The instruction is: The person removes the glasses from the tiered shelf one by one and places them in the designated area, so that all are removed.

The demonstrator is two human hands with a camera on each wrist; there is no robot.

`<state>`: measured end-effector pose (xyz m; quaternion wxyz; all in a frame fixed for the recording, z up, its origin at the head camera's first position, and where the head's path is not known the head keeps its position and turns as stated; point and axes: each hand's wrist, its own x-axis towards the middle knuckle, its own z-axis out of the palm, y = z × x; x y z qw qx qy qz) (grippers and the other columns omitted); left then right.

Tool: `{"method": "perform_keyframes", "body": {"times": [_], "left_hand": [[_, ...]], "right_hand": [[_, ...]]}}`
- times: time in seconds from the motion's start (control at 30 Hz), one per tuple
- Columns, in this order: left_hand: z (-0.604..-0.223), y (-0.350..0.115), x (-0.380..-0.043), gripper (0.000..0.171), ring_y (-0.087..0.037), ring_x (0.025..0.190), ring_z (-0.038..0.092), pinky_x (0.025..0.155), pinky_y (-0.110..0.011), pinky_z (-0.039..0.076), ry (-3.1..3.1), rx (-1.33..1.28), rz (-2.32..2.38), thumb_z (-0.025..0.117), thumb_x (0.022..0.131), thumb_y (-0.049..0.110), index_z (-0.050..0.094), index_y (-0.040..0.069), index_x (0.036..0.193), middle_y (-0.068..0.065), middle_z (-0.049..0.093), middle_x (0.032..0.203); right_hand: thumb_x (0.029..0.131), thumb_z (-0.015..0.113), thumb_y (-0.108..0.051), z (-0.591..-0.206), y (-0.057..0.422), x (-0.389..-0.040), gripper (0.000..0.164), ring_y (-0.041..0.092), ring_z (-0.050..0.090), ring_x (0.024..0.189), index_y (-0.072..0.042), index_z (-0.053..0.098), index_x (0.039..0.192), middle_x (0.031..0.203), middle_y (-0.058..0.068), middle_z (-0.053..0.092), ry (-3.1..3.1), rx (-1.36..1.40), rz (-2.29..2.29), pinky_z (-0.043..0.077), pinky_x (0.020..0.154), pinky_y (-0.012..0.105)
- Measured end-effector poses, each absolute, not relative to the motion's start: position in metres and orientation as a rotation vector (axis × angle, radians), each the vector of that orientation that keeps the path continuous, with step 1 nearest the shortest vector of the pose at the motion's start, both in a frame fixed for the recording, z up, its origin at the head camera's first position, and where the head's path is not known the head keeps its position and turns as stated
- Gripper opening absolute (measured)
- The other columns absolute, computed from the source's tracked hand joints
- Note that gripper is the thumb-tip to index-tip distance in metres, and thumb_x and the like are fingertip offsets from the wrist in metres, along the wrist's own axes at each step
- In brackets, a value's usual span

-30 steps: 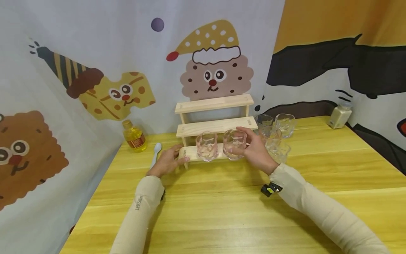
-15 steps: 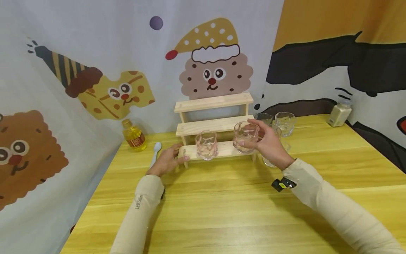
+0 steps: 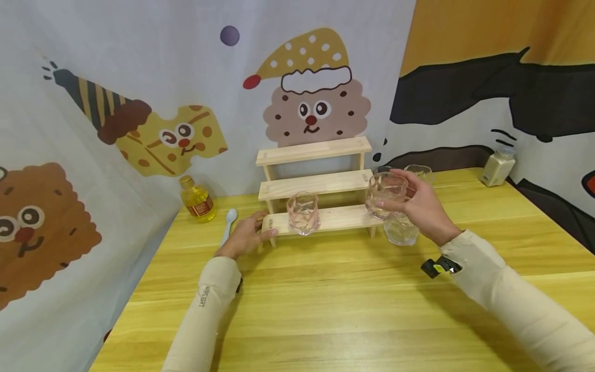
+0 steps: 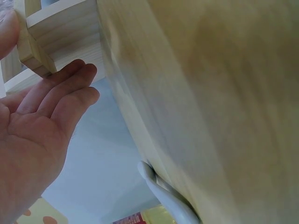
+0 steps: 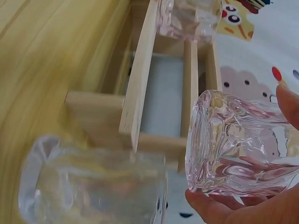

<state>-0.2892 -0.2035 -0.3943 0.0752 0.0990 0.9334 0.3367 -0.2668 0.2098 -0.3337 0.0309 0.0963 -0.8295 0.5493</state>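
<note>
A pale wooden three-step shelf (image 3: 316,184) stands on the table against the printed curtain. My left hand (image 3: 245,236) holds the left end of its lowest board, thumb in front and fingers behind; the left wrist view shows the board end (image 4: 35,56) between thumb and fingers. In my right hand (image 3: 425,209) is a pinkish clear drinking glass (image 3: 386,196), held up near the right end of the lowest board. Another pinkish glass (image 3: 303,213) stands on that board, left of its middle. Just below the held glass, a clear glass (image 3: 401,231) sits on the table.
More clear glasses, such as one (image 3: 420,174) behind my right hand, are partly hidden. A yellow oil bottle (image 3: 197,200) and a light blue spoon (image 3: 229,225) lie to the left. A jar of pale contents (image 3: 499,166) stands at the back right.
My right hand has lifted the pinkish glass off the lowest board and carried it rightward, past the board's right end. The left hand stays at the shelf.
</note>
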Motion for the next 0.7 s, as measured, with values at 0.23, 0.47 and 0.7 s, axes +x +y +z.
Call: {"method": "perform_keyframes", "body": {"times": [0.23, 0.47, 0.7], "left_hand": [[-0.395, -0.205, -0.289, 0.075, -0.034, 0.138, 0.053, 0.116, -0.051, 0.043, 2.806, 0.3, 1.016, 0.064, 0.099, 0.038, 0.03, 0.006, 0.157, -0.022, 0.053, 0.148], [-0.396, -0.204, -0.288, 0.076, -0.034, 0.137, 0.053, 0.117, -0.051, 0.042, 2.806, 0.307, 1.029, 0.065, 0.098, 0.039, 0.031, 0.005, 0.157, -0.022, 0.053, 0.147], [-0.396, -0.204, -0.29, 0.076, -0.034, 0.137, 0.054, 0.115, -0.051, 0.044, 2.811, 0.313, 1.025, 0.064, 0.098, 0.04, 0.031, 0.005, 0.157, -0.022, 0.054, 0.147]], "right_hand": [[0.088, 0.08, -0.032, -0.335, 0.228, -0.272, 0.09, 0.032, 0.048, 0.136, -0.018, 0.028, 0.159, 0.152, 0.014, 0.048, -2.554, 0.192, 1.619, 0.05, 0.08, 0.01], [0.088, 0.079, -0.035, -0.339, 0.244, -0.279, 0.088, 0.026, 0.049, 0.129, -0.017, 0.029, 0.159, 0.148, 0.013, 0.049, -2.544, 0.072, 1.536, 0.048, 0.081, 0.014], [0.088, 0.078, -0.038, -0.341, 0.264, -0.29, 0.091, 0.026, 0.046, 0.127, -0.013, 0.027, 0.159, 0.145, 0.013, 0.047, -2.497, -0.004, 1.507, 0.044, 0.101, 0.038]]}}
